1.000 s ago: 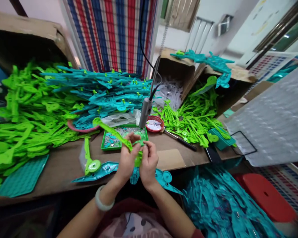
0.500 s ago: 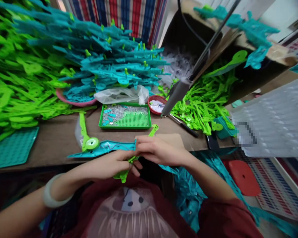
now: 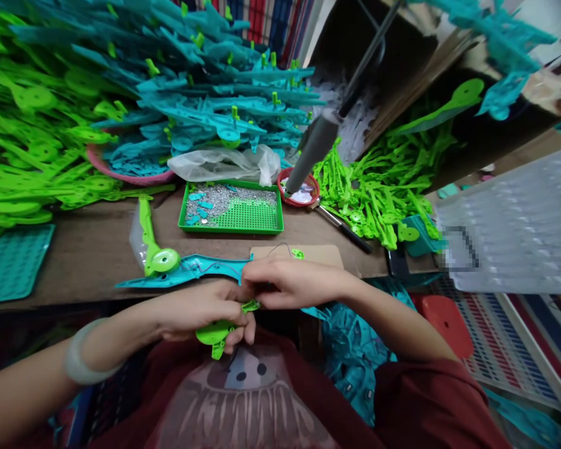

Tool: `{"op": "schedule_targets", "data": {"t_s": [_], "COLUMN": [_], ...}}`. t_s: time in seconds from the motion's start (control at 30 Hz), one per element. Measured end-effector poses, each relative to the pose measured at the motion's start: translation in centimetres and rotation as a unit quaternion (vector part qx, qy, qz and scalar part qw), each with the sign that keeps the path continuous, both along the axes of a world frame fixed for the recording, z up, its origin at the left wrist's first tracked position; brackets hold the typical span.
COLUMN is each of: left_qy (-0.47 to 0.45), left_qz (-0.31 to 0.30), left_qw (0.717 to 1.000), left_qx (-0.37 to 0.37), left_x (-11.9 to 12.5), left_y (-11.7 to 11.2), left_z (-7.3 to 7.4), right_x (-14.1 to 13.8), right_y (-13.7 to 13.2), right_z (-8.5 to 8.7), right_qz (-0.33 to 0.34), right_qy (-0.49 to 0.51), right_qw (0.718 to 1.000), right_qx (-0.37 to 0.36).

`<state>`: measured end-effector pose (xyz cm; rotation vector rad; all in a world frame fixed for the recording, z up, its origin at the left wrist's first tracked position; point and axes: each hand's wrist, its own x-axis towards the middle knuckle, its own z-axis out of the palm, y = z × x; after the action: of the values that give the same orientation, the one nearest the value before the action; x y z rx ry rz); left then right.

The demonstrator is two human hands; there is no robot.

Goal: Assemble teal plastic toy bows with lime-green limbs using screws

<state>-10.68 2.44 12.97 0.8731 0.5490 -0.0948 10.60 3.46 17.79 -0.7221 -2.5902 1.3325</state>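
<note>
My left hand (image 3: 210, 305) is closed around a bright green plastic part (image 3: 212, 333), whose rounded end hangs below the fingers near my shirt. Close against it, my right hand (image 3: 290, 280) has its fingers bent together by the right end of a long blue plastic shell (image 3: 215, 267); what they pinch is hidden. A thin wire runs along the inside of that shell, which lies at the table's front edge. Another green arm with a round disc (image 3: 164, 260) rests across the shell's left part. Beyond my right hand, a small green piece (image 3: 298, 254) shows over brown cardboard (image 3: 325, 255).
A green tray (image 3: 231, 229) holds many small screws and blue bits. Behind it stand a red basket (image 3: 315, 190), a plastic bag (image 3: 224, 167) and high piles of blue parts (image 3: 191, 106) and green parts (image 3: 32, 149). A grey hanging screwdriver (image 3: 313, 149) slants down over the basket.
My left hand has drawn the green part down and left, toward my body. My right hand stays near the shell's end. The view has shifted slightly, and the hanging screwdriver has swung left.
</note>
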Motion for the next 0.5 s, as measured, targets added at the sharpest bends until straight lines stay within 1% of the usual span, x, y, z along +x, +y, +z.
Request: {"op": "schedule_targets", "data": {"t_s": [0.1,0.2,0.27,0.33,0.37,0.4,0.47,0.5], "left_qy": [0.013,0.028,0.029,0.025,0.026,0.027,0.027,0.023], "left_qz": [-0.004,0.003,0.017,0.034,0.051,0.074,0.135,0.172], "left_qw": [1.0,0.998,0.994,0.99,0.99,0.991,0.99,0.985], "left_qx": [0.009,0.055,0.101,0.133,0.13,0.111,0.039,0.001], "left_x": [0.2,0.6,0.9,1.1,1.2,1.3,1.4,1.4], "left_y": [-0.1,-0.3,-0.6,-1.1,-1.3,-1.5,-1.9,-2.0], "left_z": [0.0,-0.2,-0.7,-1.5,-1.9,-2.3,-2.9,-3.0], "right_x": [-0.3,-0.5,-0.4,0.2,0.6,1.2,2.3,2.8], "right_y": [-0.4,-0.7,-0.9,-1.0,-1.1,-1.2,-1.3,-1.4], "right_z": [0.0,-0.1,0.0,0.1,0.2,0.3,0.2,0.0], "right_qz": [-0.001,0.0,0.001,-0.014,-0.034,-0.063,-0.127,-0.155], "right_qy": [-0.003,0.005,-0.01,-0.034,-0.042,-0.044,-0.037,-0.029], "right_qw": [1.0,0.999,0.999,0.997,0.994,0.992,0.986,0.982], "right_qx": [0.031,0.039,0.047,0.074,0.091,0.104,0.106,0.1]}}
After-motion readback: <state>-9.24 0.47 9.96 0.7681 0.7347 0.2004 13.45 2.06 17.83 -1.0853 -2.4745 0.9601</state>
